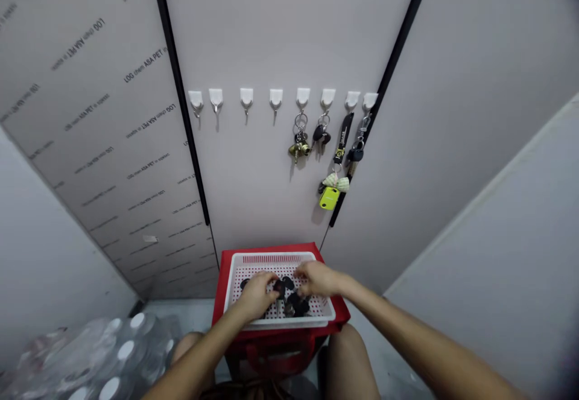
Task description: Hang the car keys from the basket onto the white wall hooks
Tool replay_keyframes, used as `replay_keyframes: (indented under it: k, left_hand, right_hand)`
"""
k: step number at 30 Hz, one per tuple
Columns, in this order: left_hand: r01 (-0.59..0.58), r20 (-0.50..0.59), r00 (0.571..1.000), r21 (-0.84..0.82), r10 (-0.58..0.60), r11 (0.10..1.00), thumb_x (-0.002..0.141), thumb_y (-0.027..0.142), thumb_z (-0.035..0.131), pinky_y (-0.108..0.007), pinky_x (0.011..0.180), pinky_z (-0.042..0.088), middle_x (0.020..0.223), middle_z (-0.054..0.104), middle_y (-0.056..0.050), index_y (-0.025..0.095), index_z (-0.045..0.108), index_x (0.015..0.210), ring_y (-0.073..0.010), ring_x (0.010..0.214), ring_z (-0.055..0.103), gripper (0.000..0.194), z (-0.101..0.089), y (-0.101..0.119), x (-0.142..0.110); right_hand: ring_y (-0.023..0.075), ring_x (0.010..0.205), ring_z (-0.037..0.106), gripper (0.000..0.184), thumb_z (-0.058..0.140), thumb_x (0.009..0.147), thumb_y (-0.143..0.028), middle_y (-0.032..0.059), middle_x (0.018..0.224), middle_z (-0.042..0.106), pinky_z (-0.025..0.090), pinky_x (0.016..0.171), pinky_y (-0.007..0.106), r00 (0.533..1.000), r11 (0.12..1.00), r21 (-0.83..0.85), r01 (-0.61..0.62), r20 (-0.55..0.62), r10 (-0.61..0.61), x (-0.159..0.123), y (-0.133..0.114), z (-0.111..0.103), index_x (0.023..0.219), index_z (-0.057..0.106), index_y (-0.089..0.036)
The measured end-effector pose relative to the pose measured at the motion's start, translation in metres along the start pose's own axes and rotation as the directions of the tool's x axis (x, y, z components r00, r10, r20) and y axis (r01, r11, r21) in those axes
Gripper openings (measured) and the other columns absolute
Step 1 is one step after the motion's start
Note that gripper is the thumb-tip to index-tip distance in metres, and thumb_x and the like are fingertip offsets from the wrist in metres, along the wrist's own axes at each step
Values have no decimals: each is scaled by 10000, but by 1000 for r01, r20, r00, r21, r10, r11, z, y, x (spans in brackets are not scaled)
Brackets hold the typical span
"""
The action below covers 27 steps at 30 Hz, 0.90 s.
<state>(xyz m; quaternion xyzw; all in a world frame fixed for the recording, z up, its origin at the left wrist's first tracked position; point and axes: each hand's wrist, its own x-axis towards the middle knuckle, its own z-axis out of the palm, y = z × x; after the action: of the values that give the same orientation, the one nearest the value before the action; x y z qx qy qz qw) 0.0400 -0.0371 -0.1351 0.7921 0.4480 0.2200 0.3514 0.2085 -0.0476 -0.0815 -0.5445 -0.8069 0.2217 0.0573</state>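
Note:
My left hand is inside a white plastic basket, its thumb and fingers closing on a bunch of black-headed keys. A metal blade seems to hang below it. Across from it, my right hand reaches in from the right, fingers curved and apart over the keys. More dark keys lie on the basket floor beneath my right hand. Another black key piece is partly hidden behind my left hand. Fine detail of the keys is blurred.
The basket sits on a red box. White hooks line the wall; the right ones carry a brass-coloured key bunch, black car keys, a black strap with a yellow-green fob and a clip key ring. Wrapped bottles stand lower left.

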Motion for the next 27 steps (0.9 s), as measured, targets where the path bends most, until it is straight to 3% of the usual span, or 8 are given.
replay_keyframes:
  k: [4, 7, 12, 16, 18, 21, 24, 27]
  left_hand:
    - [-85, 76, 995, 191, 72, 978, 550, 171, 491, -256, 778, 294, 941, 504, -35, 184, 468, 929, -159, 882, 422, 379, 0, 2, -8]
    - [-86, 108, 992, 239, 62, 967, 552, 172, 480, -242, 720, 318, 895, 513, -29, 189, 474, 906, -155, 826, 442, 353, -3, 5, -8]
    - [-27, 109, 994, 258, -2, 966, 564, 195, 471, -221, 621, 330, 751, 531, -5, 198, 476, 899, -140, 713, 464, 335, -2, 4, -7]
    - [-38, 140, 990, 266, 1, 963, 548, 224, 497, -214, 594, 326, 736, 529, 7, 209, 473, 902, -139, 700, 458, 356, -2, 2, -6]
    - [-61, 155, 988, 246, 23, 967, 526, 243, 525, -214, 612, 325, 781, 522, 0, 203, 465, 922, -140, 720, 448, 403, -2, 2, -6]
    - [-73, 153, 987, 165, 47, 984, 504, 255, 547, -219, 626, 324, 807, 512, -4, 186, 464, 916, -137, 717, 437, 425, -2, 2, -7]
    - [-34, 129, 991, -51, 40, 998, 519, 227, 526, -218, 608, 328, 743, 510, 7, 161, 481, 826, -121, 669, 432, 317, 1, 2, -5]
    - [18, 23, 1000, -388, -9, 922, 552, 182, 474, -203, 570, 330, 651, 474, 24, 143, 457, 744, -90, 599, 418, 198, -3, 5, 1]
  right_hand:
    - [173, 770, 481, 333, 519, 543, -249, 75, 841, 543, 342, 654, 240, 999, 990, -140, 25, -32, -30, -2, -1, 34, 862, 530, -156]
    - [155, 726, 487, 235, 466, 571, -193, 56, 788, 552, 329, 612, 224, 1000, 988, -152, 1, -24, -5, 1, -4, 36, 796, 532, -173]
    - [132, 646, 471, 233, 439, 572, -173, 37, 712, 550, 297, 545, 209, 999, 993, -115, -33, -27, 30, 0, -5, 35, 795, 508, -176]
    - [108, 590, 424, 133, 459, 532, -155, 16, 646, 511, 266, 503, 200, 998, 995, -74, -64, -33, 61, 0, -3, 38, 663, 483, -159]
    - [86, 552, 390, 93, 455, 524, -134, -9, 591, 469, 254, 483, 190, 996, 998, 19, -52, -66, 53, 1, -3, 39, 613, 442, -157]
    - [57, 474, 338, 83, 436, 552, -133, -49, 505, 385, 248, 441, 173, 991, 954, 300, -19, -124, 58, 5, -7, 37, 598, 374, -164]
    - [46, 412, 338, 118, 427, 596, -187, -72, 460, 362, 266, 409, 167, 989, 776, 630, 26, -129, 72, 10, -15, 27, 611, 310, -177]
    - [50, 396, 385, 150, 433, 610, -233, -73, 474, 403, 298, 399, 174, 982, 591, 803, 77, -165, 95, 14, -22, 13, 640, 295, -182]
